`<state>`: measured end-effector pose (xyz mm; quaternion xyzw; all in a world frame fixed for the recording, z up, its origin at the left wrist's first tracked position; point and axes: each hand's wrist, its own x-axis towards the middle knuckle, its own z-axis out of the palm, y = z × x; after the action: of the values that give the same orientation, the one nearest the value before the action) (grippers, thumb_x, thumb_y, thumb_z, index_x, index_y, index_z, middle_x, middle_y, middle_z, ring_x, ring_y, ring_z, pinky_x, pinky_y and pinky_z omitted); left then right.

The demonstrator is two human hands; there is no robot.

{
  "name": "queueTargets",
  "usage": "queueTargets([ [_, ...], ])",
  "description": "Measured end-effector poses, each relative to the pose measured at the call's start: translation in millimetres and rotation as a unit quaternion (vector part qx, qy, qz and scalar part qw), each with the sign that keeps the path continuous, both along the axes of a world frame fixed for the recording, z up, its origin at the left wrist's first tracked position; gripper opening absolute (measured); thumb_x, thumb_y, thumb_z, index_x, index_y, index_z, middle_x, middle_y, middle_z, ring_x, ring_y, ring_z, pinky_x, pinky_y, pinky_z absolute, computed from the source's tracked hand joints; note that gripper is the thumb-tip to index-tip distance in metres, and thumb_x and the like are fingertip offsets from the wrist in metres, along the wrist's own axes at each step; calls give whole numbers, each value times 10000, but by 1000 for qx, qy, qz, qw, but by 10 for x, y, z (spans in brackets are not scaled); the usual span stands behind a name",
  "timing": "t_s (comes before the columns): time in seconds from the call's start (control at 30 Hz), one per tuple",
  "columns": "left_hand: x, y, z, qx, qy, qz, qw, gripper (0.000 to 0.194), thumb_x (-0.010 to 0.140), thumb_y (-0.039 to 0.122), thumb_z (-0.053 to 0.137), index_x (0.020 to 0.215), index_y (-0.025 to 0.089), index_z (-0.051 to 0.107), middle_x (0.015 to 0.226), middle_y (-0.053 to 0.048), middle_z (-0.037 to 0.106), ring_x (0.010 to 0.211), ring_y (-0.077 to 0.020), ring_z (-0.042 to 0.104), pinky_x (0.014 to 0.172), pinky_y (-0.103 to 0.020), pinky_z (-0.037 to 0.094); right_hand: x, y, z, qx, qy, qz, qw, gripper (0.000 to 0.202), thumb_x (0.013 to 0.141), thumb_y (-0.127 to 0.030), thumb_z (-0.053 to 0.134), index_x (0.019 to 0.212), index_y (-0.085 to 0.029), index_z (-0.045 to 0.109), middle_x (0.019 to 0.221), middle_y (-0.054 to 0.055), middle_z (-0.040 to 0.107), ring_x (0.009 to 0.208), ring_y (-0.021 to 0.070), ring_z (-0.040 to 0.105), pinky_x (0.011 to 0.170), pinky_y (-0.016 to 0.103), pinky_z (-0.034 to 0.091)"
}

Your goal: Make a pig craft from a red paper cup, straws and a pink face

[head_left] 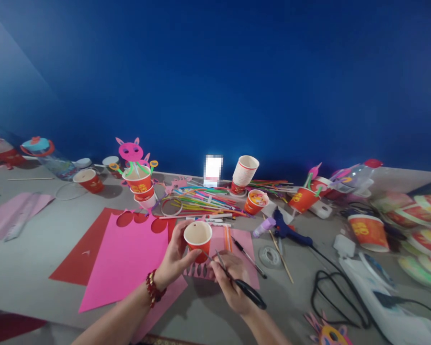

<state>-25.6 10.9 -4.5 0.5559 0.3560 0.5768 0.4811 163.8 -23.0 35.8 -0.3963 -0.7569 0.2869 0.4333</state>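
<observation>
left hand (175, 256) grip holds paper cup (198, 235) over table (204, 316); right hand (232, 281) grip holds scissors (250, 293), tips beside cup. steady cup lightly, thumb clear of blades, don't crush rim.

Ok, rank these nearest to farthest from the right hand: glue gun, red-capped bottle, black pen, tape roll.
1. Black pen, just right of the right hand
2. Tape roll, right of the pen
3. Glue gun, behind the tape roll, slightly right
4. Red-capped bottle, far back right
</observation>
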Motion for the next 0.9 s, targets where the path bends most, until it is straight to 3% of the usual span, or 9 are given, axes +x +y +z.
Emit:
queueTargets([
  [0.23,-2,-30,17,8,19,-21,1000,540,862,272,718,1342,317,475,1363,-78,497,1296,-267,496,1104,-402,395,10,-16,-16,9,9,-17,1000,347,1031,-261,421,751,-208,620,601,2,592,616,167,580,643,291,448],
  [0.57,-34,-32,123,54,108,-14,993,419,883,283,687,1274,294,538,1447,-111,382,1417,-319,336,1145,-495,334,9,-8,33,15,3,-4,1000,352,1035,-256,409,757,-204,619,604,6,598,604,160,575,639,287,446],
  [0.9,-42,-47,129,56,123,-11,991,357,891,287,675,1229,286,563,1416,-116,407,1371,-326,391,1114,-515,359,6,-13,34,16,10,1,1000,359,1043,-267,399,811,-209,666,612,15,612,629,174,593,652,293,460],
])
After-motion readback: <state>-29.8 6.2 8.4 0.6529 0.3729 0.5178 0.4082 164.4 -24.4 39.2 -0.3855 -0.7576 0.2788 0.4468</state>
